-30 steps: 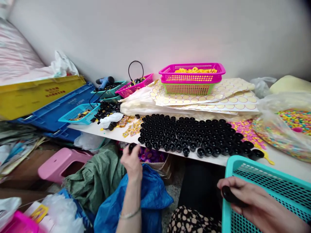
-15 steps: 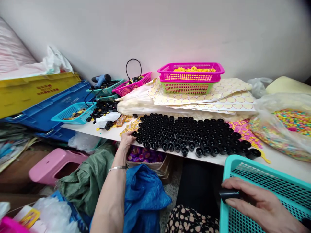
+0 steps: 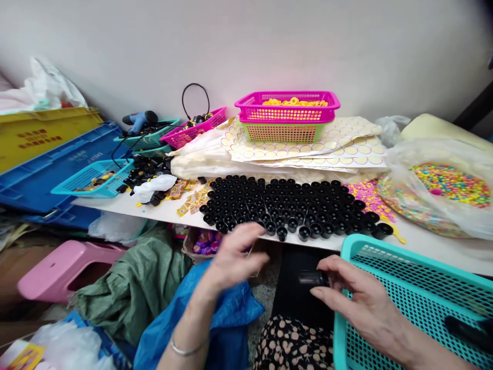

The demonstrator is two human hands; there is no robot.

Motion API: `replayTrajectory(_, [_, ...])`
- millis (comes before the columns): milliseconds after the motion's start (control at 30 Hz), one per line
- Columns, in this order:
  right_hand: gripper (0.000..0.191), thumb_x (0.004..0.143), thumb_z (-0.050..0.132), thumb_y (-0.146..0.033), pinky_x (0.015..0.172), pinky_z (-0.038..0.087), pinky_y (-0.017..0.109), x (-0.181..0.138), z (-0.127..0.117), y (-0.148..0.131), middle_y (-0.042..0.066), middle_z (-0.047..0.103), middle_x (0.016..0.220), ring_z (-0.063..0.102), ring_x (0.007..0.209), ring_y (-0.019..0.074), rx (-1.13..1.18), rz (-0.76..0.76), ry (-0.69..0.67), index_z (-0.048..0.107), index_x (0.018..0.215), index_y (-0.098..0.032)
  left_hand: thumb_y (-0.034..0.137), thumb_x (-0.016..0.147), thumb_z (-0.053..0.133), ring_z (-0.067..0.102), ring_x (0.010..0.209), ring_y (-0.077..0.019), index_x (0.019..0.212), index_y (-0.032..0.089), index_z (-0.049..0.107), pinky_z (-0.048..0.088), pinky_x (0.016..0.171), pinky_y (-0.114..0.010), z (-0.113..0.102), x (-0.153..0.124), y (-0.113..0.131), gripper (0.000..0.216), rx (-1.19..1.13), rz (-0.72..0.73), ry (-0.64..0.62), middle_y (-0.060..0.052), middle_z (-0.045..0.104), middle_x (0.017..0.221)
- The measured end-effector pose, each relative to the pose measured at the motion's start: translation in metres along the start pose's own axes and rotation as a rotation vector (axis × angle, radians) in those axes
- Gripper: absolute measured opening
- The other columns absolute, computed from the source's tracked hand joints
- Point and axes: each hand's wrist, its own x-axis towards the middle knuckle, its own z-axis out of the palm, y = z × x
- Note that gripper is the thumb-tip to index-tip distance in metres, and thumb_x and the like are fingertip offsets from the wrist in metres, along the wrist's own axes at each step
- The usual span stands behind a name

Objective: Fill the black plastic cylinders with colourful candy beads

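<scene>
My right hand [image 3: 358, 293] pinches a short black plastic cylinder [image 3: 311, 278] between thumb and fingers, over the left rim of a turquoise mesh basket [image 3: 341, 308]. The cylinder points left and is slightly blurred. My left hand [image 3: 236, 257], smeared a little by motion, hovers just off the table's front edge, thumb and fingers apart, nothing visible in it. Behind it, black round plastic cups [image 3: 265, 198] stand upright in close rows on the white table [image 3: 162, 213]. Inside the turquoise basket lies a black object [image 3: 468, 331], partly cut off by the frame.
A pink basket of yellow rings [image 3: 285, 105] sits on a green one [image 3: 277, 132]. To the right is a bag of colourful small pieces [image 3: 450, 180]; at left, a blue cordless tool [image 3: 139, 122] and a pink stool [image 3: 65, 270]. A box of purple items [image 3: 200, 244] is below the table.
My left hand has left the cups' left end and moved right and toward me. My right hand has brought the black cylinder leftward and up. The view has shifted slightly.
</scene>
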Motion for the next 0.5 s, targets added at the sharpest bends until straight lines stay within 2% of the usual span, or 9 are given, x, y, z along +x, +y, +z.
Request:
replayTrajectory(67, [0.02,0.08,0.061,-0.036,0.051,0.044,0.021,0.002,0.008,-0.003,-0.003,0.051,0.068,0.048,0.058,0.01,0.033,-0.015,-0.02,0.059,0.093,-0.02,0.022,0.07,0.063,0.053,0.097,-0.0203,0.115,0.018,0.055,0.046,0.082,-0.034,0.032,-0.016,0.039,0.046,0.006,0.198,-0.208,-0.01,0.059,0.11])
replayTrajectory(100, [0.019,0.079,0.063,-0.034,0.05,0.043,0.02,0.003,0.011,-0.004,-0.003,0.05,0.068,0.047,0.057,0.0095,0.053,-0.018,-0.039,0.058,0.092,-0.02,0.02,0.074,0.059,0.054,0.089,-0.0192,0.114,0.017,0.055,0.046,0.078,-0.033,0.046,-0.022,0.051,0.041,0.024,0.239,-0.25,-0.01,0.061,0.101])
replayTrajectory(167, [0.018,0.077,0.065,-0.03,0.051,0.043,0.02,0.004,0.015,-0.006,-0.004,0.05,0.069,0.047,0.058,0.0088,0.102,-0.016,-0.087,0.058,0.091,-0.02,0.016,0.077,0.055,0.053,0.079,-0.0181,0.109,0.015,0.056,0.045,0.071,-0.032,0.064,-0.029,0.06,0.032,0.028,0.244,-0.243,-0.009,0.062,0.09])
replayTrajectory(267, [0.022,0.077,0.065,-0.024,0.057,0.047,0.02,0.003,0.015,-0.009,-0.003,0.053,0.075,0.051,0.063,0.009,0.234,0.019,-0.165,0.056,0.097,-0.021,0.017,0.076,0.06,0.054,0.079,-0.0172,0.101,0.017,0.06,0.045,0.071,-0.031,0.072,-0.032,0.052,0.025,-0.099,0.124,-0.184,-0.006,0.063,0.087])
replayTrajectory(367, [0.029,0.08,0.061,-0.023,0.064,0.05,0.022,0.0,0.006,-0.009,0.0,0.057,0.085,0.056,0.073,0.0109,0.257,-0.008,-0.146,0.053,0.107,-0.022,0.02,0.072,0.069,0.057,0.08,-0.0153,0.095,0.02,0.063,0.046,0.072,-0.027,0.068,-0.031,0.038,0.024,-0.276,-0.043,-0.105,-0.003,0.063,0.088])
replayTrajectory(433, [0.022,0.082,0.058,-0.024,0.068,0.05,0.023,-0.007,-0.007,-0.002,0.001,0.058,0.09,0.058,0.079,0.0127,0.13,-0.075,-0.059,0.055,0.104,-0.024,0.021,0.069,0.072,0.058,0.087,-0.0156,0.094,0.021,0.064,0.047,0.075,-0.027,0.059,-0.032,0.027,0.026,-0.31,-0.083,0.026,-0.004,0.061,0.095])
replayTrajectory(500, [0.017,0.082,0.058,-0.026,0.072,0.05,0.024,-0.017,-0.024,0.017,0.002,0.06,0.096,0.059,0.087,0.0153,-0.031,-0.13,0.052,0.058,0.099,-0.026,0.021,0.067,0.073,0.056,0.095,-0.0165,0.094,0.022,0.065,0.046,0.081,-0.027,0.041,-0.033,0.008,0.028,-0.256,-0.079,0.247,-0.004,0.058,0.102])
